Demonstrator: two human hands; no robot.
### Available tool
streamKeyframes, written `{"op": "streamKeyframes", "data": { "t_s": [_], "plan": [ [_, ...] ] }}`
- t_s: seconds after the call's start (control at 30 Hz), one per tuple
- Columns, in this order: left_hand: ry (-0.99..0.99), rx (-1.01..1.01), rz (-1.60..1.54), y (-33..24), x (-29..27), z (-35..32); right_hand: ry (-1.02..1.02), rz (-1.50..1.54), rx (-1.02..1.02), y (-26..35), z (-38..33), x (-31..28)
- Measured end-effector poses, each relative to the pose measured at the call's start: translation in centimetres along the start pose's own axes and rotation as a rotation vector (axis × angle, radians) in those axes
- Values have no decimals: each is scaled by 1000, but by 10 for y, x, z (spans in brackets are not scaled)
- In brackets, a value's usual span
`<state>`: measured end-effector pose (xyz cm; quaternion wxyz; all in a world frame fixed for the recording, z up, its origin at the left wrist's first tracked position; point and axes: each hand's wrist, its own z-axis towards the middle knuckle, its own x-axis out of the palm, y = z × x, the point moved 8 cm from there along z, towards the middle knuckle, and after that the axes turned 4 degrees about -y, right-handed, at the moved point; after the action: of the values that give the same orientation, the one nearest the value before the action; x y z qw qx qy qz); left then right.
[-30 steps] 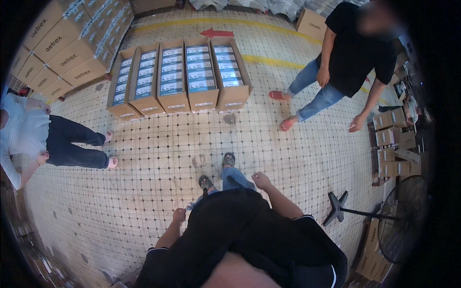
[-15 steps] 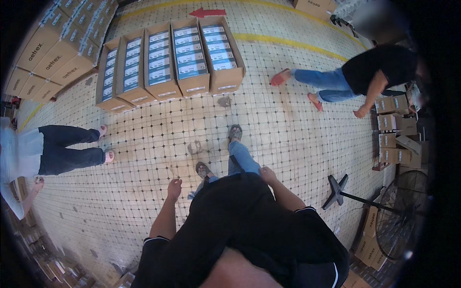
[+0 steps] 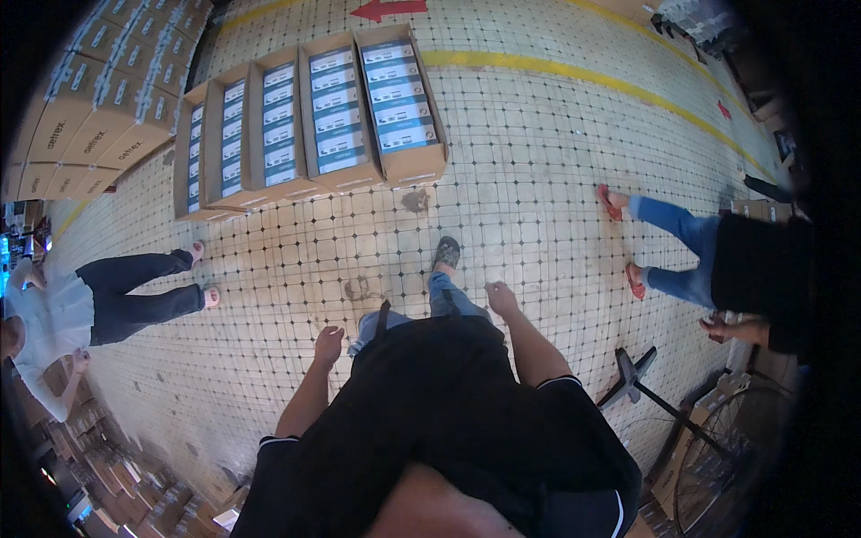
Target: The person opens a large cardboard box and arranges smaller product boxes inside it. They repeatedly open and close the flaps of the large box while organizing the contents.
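I look down at my own body in a black shirt and blue jeans, walking on a tiled floor (image 3: 538, 161). My left hand (image 3: 328, 344) hangs at my side, fingers loosely curled, holding nothing. My right hand (image 3: 500, 298) also hangs free beside my hip, fingers loosely bent and empty. One of my feet in a dark shoe (image 3: 446, 253) steps forward. Ahead stands a row of open cardboard boxes (image 3: 309, 125) packed with blue-and-white cartons.
Closed brown boxes (image 3: 90, 117) are stacked at the far left. A person in dark trousers (image 3: 134, 287) stands at left; another in jeans and red sandals (image 3: 682, 242) bends at right. A floor fan with a black stand (image 3: 664, 403) sits at lower right. A yellow floor line (image 3: 574, 76) crosses ahead.
I have walked forward: the open boxes are nearer and larger. The person at right has bent lower and moved toward the right edge. Both my hands swing slightly at my sides.
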<state>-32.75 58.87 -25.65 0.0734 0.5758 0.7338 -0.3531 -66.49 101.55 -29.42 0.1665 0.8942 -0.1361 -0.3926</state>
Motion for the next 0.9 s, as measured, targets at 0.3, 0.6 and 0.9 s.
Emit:
{"op": "streamKeyframes", "data": {
  "t_s": [0.3,0.6,0.9],
  "plan": [
    [194,298,-114,-234,89,2,24,77,-92,111,115,-77],
    [-230,660,355,-326,190,274,-554,-170,-461,185,338,-18],
    [-466,796,521,-350,226,336,-793,-108,-725,196,395,-9]
  ]
}}
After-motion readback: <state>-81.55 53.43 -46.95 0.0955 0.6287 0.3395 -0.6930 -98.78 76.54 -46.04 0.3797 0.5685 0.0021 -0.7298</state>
